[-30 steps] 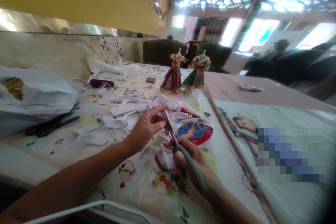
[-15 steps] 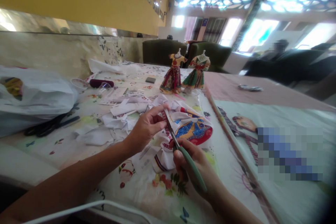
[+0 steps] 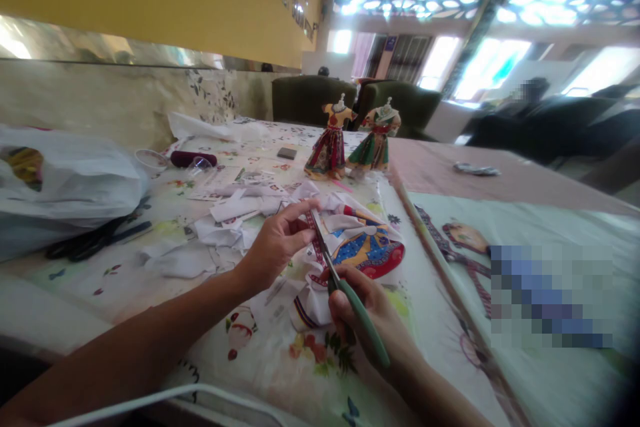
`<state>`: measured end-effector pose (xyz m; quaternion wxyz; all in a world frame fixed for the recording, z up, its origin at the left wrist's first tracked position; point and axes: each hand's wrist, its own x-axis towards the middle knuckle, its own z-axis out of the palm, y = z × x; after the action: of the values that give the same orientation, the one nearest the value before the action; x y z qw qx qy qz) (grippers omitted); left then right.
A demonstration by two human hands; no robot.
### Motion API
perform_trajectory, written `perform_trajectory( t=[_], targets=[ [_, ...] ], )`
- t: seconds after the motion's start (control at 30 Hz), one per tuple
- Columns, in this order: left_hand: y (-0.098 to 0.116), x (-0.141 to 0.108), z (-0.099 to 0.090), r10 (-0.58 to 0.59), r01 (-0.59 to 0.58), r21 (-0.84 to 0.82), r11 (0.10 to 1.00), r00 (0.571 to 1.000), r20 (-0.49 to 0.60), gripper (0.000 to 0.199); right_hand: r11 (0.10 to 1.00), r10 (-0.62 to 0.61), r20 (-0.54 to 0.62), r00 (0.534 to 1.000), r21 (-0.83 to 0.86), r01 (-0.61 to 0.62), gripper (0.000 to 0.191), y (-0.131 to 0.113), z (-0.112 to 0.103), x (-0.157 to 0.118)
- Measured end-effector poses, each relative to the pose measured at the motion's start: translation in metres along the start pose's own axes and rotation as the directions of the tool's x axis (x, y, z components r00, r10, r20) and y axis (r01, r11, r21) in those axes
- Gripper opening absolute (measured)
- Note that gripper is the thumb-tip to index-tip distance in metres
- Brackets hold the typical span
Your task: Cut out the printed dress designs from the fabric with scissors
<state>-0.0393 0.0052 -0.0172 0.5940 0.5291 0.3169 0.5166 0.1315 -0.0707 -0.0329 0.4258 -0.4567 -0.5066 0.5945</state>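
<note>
At the middle of the table [image 3: 150,293], a piece of printed cloth [image 3: 367,247] is held up off the surface, its bright skirt pattern facing the camera. A patterned strip along the cloth's edge is pinched between thumb and fingers of the left hand [image 3: 277,243], which is closed on it. The green-handled scissors [image 3: 345,287] are gripped in the right hand [image 3: 370,327], closed round the handles, with the blades laid along that strip; whether the blades are apart cannot be told.

The cloth is judged light, thin and limp, apt to crumple and slip, so it is best taken near the cut line and kept taut. The scissors are stiff and sharp-tipped, best held by the handles.

One piece of cloth is in hand, with one pair of green scissors. Two small dressed figures [image 3: 330,143] are stood at the far end, just beside each other. One dark pair of scissors [image 3: 95,240] is lying near one white plastic bag [image 3: 65,180]. White scraps [image 3: 225,223] are heaped beside the left hand, too tangled to be counted.
</note>
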Motion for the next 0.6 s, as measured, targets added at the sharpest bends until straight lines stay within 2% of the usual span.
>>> perform_trajectory(
  t=[0.6],
  targets=[
    [-0.0015,-0.0020,0.0025,0.004,-0.004,-0.012,1.000,1.000,-0.010,0.058,0.998,0.038,-0.001,0.999,0.042,-0.038,0.055,-0.0022,0.0031,-0.0011]
  ],
)
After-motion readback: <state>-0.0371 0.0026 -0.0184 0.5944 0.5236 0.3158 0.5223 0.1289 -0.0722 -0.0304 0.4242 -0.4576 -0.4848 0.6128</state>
